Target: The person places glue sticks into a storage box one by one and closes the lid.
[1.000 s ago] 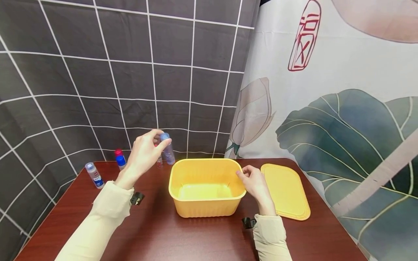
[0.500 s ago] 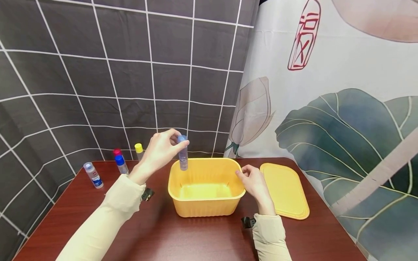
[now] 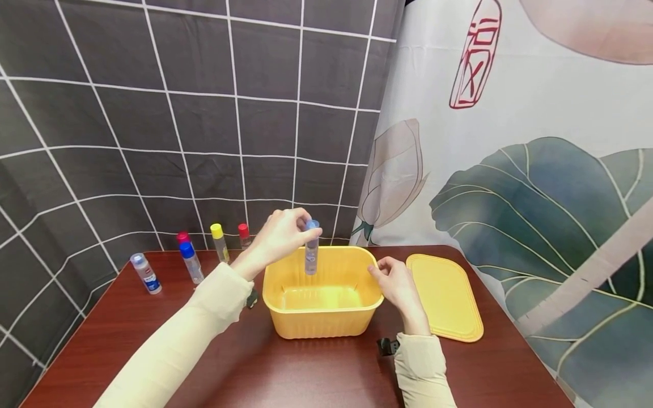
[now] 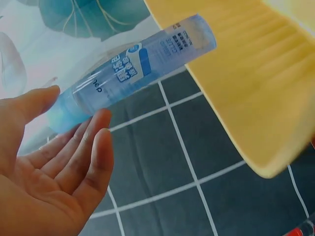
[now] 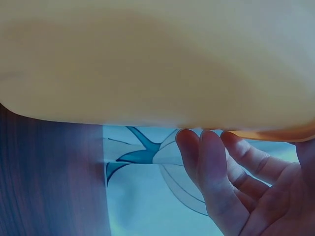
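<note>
My left hand (image 3: 280, 235) pinches a clear bottle of liquid glue (image 3: 311, 258) by its bluish cap, with the bottle hanging upright over the back part of a yellow plastic box (image 3: 321, 326). In the left wrist view the glue bottle (image 4: 133, 71) shows its printed blue label, with the thumb and fingers of the left hand (image 4: 59, 172) at its cap end. My right hand (image 3: 400, 286) holds the box's right rim between thumb and fingers. From the right wrist, the box wall (image 5: 147, 69) fills the upper part, with the right hand's fingertips (image 5: 212, 142) against its edge.
At the left of the brown table (image 3: 306, 374) stand several small bottles: one with a blue label (image 3: 148, 276), a blue-capped one (image 3: 192, 263), a yellow-capped one (image 3: 220, 241) and red-capped ones (image 3: 244, 231). A yellow lid (image 3: 446, 297) lies right of the box.
My left hand has carried the glue bottle rightward from behind the box's left side to over the box, revealing the yellow-capped and red-capped bottles. My right hand stays on the rim.
</note>
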Motion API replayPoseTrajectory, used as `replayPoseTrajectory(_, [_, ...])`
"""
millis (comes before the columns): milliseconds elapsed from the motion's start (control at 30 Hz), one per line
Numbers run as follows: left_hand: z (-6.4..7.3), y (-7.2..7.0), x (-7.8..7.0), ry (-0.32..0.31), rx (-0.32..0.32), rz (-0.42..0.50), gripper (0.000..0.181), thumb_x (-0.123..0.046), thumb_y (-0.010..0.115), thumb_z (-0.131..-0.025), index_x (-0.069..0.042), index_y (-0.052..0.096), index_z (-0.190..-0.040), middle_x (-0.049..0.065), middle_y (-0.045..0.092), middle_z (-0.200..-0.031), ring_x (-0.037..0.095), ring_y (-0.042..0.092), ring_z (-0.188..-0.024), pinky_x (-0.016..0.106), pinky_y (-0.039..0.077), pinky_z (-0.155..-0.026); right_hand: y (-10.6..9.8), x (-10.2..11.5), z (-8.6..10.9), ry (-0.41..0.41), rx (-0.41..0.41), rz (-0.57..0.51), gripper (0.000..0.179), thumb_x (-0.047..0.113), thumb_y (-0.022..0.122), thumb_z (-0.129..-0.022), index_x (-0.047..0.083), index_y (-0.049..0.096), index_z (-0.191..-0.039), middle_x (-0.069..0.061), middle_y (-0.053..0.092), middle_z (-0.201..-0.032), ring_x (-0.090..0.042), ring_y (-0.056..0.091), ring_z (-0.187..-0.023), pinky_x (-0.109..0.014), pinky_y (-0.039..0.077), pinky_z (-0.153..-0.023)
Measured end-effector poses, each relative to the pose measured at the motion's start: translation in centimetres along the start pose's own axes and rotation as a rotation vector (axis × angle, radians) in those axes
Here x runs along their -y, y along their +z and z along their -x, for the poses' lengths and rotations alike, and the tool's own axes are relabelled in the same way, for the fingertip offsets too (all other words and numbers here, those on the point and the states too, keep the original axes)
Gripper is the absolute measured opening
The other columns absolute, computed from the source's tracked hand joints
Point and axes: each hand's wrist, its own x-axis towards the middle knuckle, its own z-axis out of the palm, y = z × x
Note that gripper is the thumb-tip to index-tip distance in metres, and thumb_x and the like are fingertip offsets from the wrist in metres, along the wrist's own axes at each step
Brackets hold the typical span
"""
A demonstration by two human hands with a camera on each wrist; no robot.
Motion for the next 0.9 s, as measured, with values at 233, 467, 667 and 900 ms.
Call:
replayPoseTrajectory(233, [-1.3,1.9,-1.4,0.026,0.090,-0.063,0.025,-0.033,0.073,-0.088,-0.010,0.069,-0.097,-0.003,0.067,-0.080,0.012,0.063,-0.071,0.029,0.052,-0.067,-0.1,0.1,0.0,0.005,0.002,-0.008,0.021,0.024,0.067,-0.094,0.003,0.064,-0.097,-0.008,0.054,-0.075,-0.022,0.052,-0.067,-0.028,0.045,-0.057])
replayPoseTrajectory(467, [-2.1,4.0,-2.3,0.062,0.165,-0.160,0.022,-0.032,0.074,-0.087,-0.011,0.067,-0.092,-0.003,0.064,-0.077,0.013,0.060,-0.067,0.025,0.049,-0.061,0.1,-0.1,-0.1,-0.016,-0.017,0.017,0.021,0.026,0.068,-0.092,0.005,0.065,-0.093,-0.006,0.056,-0.073,-0.020,0.053,-0.064,-0.029,0.045,-0.056])
replayPoseTrajectory(667, [-3.0,5.5,-2.3,0.135,0.291,-0.234,0.020,-0.032,0.075,-0.086,-0.013,0.068,-0.090,-0.005,0.062,-0.075,0.012,0.058,-0.068,0.025,0.047,-0.062,0.0,-0.1,0.0,-0.020,-0.021,0.016,0.021,0.025,0.068,-0.092,0.004,0.064,-0.093,-0.006,0.055,-0.072,-0.020,0.052,-0.064,-0.029,0.044,-0.055])
replayPoseTrajectory(900, [-4.2,6.8,-2.3,0.189,0.446,-0.320,0.019,-0.030,0.076,-0.087,-0.014,0.071,-0.097,-0.008,0.064,-0.082,0.009,0.058,-0.075,0.025,0.049,-0.069,0.1,0.0,0.0,-0.029,-0.018,0.022,0.021,0.024,0.068,-0.092,0.003,0.064,-0.093,-0.006,0.054,-0.072,-0.020,0.051,-0.063,-0.029,0.043,-0.054])
